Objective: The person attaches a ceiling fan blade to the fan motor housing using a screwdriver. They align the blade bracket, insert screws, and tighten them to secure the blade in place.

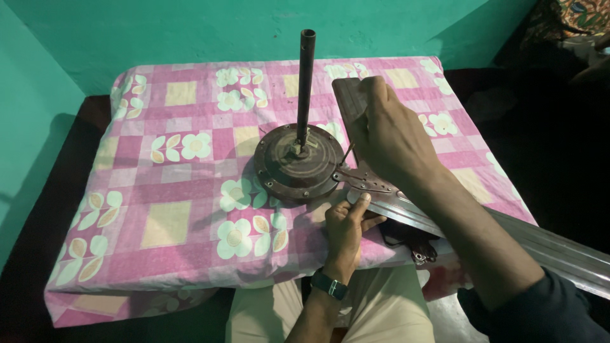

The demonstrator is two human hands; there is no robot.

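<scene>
Brown fan motor (297, 164) upright on cloth; grey blade (540, 244) bracketed alongside

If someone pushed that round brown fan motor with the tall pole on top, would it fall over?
Probably not easily. The fan motor is a wide, flat metal disc, so it likely feels heavy and sits low. The upright pole could make it wobble on the soft pink cloth. The left hand steadies the attached blade, which likely helps too.

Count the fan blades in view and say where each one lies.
2. One blade runs from the motor hub toward the lower right, steadied by the left hand. Another blade shows behind the right hand, mostly hidden. More may be hidden.
</scene>
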